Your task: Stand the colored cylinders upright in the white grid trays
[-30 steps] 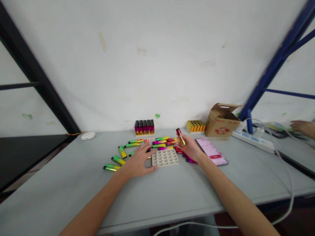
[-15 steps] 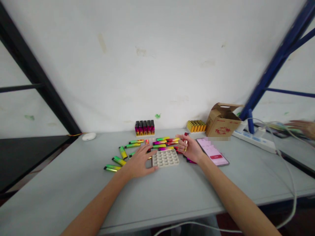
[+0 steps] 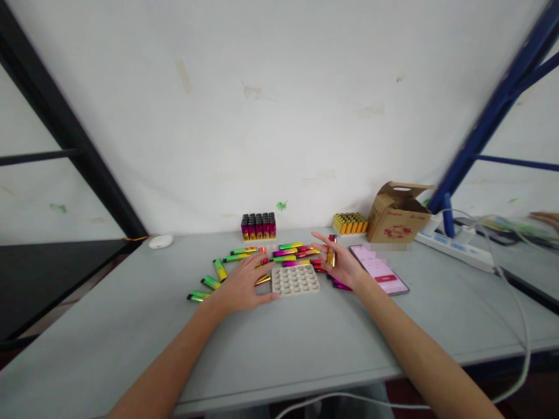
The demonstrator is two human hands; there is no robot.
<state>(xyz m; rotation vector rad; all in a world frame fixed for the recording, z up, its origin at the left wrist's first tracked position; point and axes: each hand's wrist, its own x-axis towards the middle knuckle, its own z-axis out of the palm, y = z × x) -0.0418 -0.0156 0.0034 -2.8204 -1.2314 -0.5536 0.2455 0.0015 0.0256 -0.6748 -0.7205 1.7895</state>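
A red and gold lighter (image 3: 331,257) stands roughly upright in my right hand (image 3: 345,269), held against the palm with the forefinger stretched out. My left hand (image 3: 242,285) has its fingers spread over several loose lighters, its thumb at the lower left corner of a pale tray (image 3: 296,280). Rows of round hollows fill this tray, which lies between my hands. Green and yellow lighters (image 3: 220,269) are scattered to the left, partly covered by my left hand. Behind the tray lie purple and yellow lighters (image 3: 285,252) and red ones (image 3: 308,252).
By the wall stand a block of purple lighters with black tops (image 3: 259,227) and a tray of yellow cylinders (image 3: 350,223). To the right are an open cardboard box (image 3: 395,215), a phone (image 3: 379,270), a power strip (image 3: 454,250) and a white cable (image 3: 522,326). A white case (image 3: 161,242) sits left.
My right hand has opened out, its forefinger now stretched away, and more of the red and gold lighter shows. My left hand stays in nearly the same place.
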